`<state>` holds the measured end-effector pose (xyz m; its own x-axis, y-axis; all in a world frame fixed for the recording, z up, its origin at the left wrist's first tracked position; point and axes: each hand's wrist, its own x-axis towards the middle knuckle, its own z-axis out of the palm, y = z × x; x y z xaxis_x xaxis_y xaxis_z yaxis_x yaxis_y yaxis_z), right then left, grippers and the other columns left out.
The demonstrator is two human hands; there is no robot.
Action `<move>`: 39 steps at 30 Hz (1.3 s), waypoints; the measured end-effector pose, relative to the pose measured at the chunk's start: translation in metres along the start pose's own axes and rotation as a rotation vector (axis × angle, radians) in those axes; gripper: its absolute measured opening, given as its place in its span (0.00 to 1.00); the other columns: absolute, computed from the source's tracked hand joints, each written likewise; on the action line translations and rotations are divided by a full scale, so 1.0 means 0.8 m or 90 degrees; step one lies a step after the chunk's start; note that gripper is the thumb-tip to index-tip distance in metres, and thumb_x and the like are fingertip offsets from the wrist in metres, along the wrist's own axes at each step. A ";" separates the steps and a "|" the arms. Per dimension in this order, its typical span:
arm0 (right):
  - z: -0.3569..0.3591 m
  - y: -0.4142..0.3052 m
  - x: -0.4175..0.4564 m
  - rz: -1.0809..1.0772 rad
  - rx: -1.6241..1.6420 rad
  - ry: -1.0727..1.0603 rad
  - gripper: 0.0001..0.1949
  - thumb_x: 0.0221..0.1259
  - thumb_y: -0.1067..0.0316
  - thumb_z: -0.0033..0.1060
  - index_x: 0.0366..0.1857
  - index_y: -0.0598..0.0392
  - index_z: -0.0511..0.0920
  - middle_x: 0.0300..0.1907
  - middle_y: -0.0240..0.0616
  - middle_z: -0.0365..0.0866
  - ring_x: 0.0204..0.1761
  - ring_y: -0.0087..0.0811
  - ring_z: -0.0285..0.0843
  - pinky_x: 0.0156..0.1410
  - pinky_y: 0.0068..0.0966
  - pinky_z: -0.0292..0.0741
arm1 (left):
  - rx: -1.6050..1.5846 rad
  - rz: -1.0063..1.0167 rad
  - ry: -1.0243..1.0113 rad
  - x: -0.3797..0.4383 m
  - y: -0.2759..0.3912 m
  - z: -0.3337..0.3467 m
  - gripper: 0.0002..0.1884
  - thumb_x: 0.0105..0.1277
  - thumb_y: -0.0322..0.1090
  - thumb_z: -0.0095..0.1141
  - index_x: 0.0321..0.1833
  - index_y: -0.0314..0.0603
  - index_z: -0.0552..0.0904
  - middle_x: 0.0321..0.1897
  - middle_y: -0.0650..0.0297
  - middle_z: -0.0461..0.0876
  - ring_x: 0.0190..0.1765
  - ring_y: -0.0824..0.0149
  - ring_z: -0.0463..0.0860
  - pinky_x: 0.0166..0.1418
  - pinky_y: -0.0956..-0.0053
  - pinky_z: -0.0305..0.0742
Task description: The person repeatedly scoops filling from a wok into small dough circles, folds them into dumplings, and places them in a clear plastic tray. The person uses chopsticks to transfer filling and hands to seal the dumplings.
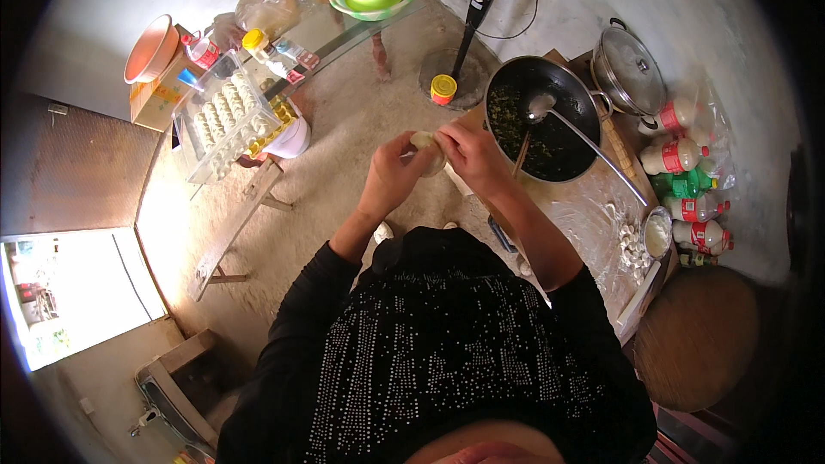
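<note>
Between both hands, above the floor, is a pale dumpling [433, 163] with its dough edge pinched by the fingers. My left hand [401, 164] cups it from the left side. The fingertips of my right hand [474, 156] press on its rim from the right. To the right stands a black wok [573, 148] with a dark green chopped filling [509, 119], a metal ladle [540, 107] and wooden chopsticks [522, 151]. At the left, rows of shaped dumplings [222, 109] fill a clear plastic tray [258, 93].
On the floured table [567, 219] lie small dough pieces [631, 248] beside a bowl of flour [657, 235]. Bottles [683, 158] and a lidded steel pot [628, 67] line the wall. A wooden bench [235, 225] stands left; a fan's base [464, 71] is ahead.
</note>
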<state>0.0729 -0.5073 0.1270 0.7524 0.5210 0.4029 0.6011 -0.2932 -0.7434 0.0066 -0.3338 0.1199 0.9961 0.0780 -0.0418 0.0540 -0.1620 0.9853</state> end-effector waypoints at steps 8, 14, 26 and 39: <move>0.055 -0.009 0.022 -0.013 0.021 -0.015 0.05 0.69 0.71 0.58 0.38 0.62 0.77 0.34 0.51 0.78 0.38 0.53 0.78 0.42 0.43 0.74 | -0.047 0.003 0.077 -0.012 -0.019 -0.051 0.16 0.69 0.37 0.63 0.49 0.29 0.84 0.33 0.57 0.88 0.37 0.72 0.86 0.42 0.74 0.80; 0.090 -0.030 0.043 -0.054 -0.029 -0.029 0.05 0.70 0.71 0.57 0.37 0.62 0.77 0.34 0.53 0.79 0.39 0.56 0.78 0.43 0.43 0.73 | -0.081 -0.020 0.086 -0.018 -0.038 -0.088 0.16 0.69 0.37 0.64 0.50 0.28 0.84 0.34 0.56 0.88 0.38 0.71 0.87 0.41 0.74 0.81; 0.167 -0.060 0.078 -0.071 0.008 -0.065 0.05 0.70 0.71 0.58 0.37 0.62 0.78 0.35 0.52 0.80 0.39 0.56 0.78 0.43 0.44 0.74 | -0.115 -0.048 0.139 -0.043 -0.047 -0.169 0.15 0.70 0.36 0.63 0.51 0.29 0.84 0.34 0.57 0.89 0.37 0.72 0.87 0.41 0.76 0.82; 0.230 -0.084 0.101 -0.057 0.075 -0.071 0.06 0.69 0.71 0.58 0.36 0.62 0.78 0.35 0.52 0.80 0.38 0.55 0.79 0.41 0.44 0.74 | -0.242 -0.044 0.221 -0.064 -0.060 -0.223 0.16 0.70 0.31 0.64 0.54 0.23 0.81 0.40 0.55 0.88 0.40 0.67 0.89 0.44 0.75 0.87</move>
<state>0.0440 -0.2978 0.1112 0.6584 0.6285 0.4140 0.6241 -0.1486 -0.7671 -0.0599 -0.1548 0.1045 0.9055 0.4087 -0.1144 0.0247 0.2183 0.9756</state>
